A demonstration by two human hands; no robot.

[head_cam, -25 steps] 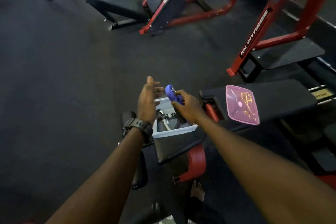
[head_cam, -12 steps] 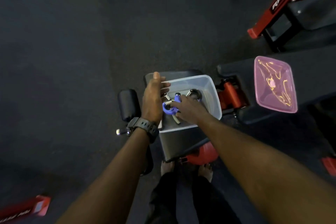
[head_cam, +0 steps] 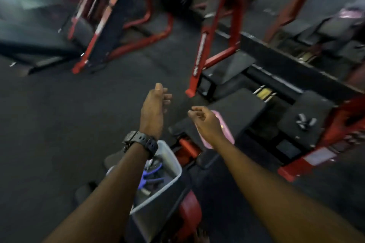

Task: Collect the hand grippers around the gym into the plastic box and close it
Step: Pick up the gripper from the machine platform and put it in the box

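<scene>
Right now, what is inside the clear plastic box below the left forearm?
The clear plastic box holds a blue-handled hand gripper and darker metal-and-black pieces beside it, too blurred to count. The left forearm covers the box's near-left part, so whatever lies there is hidden.

Floor [head_cam: 59, 124] left of left hand [head_cam: 153, 108] is bare. Right hand [head_cam: 207, 122] over pink lid [head_cam: 227, 134] on black bench [head_cam: 243, 108]. Box [head_cam: 169, 163] top open, left forearm crossing it. Red frames [head_cam: 199, 55] block ahead.

Plastic box [head_cam: 169, 159] on a bench pad under the left forearm, hand grippers [head_cam: 151, 173] inside, lid [head_cam: 225, 130] on the bench [head_cam: 243, 108] to its right
</scene>
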